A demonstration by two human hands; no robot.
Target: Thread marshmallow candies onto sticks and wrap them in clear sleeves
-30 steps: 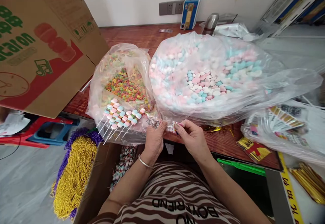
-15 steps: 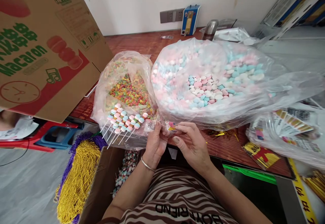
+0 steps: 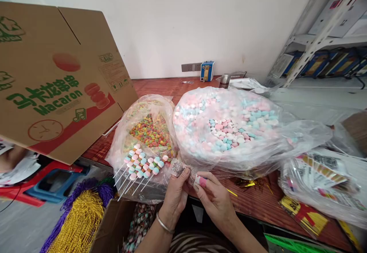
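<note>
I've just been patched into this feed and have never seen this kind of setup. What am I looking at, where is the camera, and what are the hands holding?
There is no machine here. A person wears the camera on the head, so the single view looks forward and down over their own two bare hands.

The left hand, with a bangle on the wrist, and the right hand together pinch a small clear packet with a printed label and a pink end. Both have a shut grip on it.

On the red-brown wooden table lie a big clear bag of pink, blue and white sweets, a smaller bag of coloured ring sweets, and a row of sweet skewers on white sticks. A Macaron carton leans at the left. Gold and purple beads lie below the table edge.
</note>
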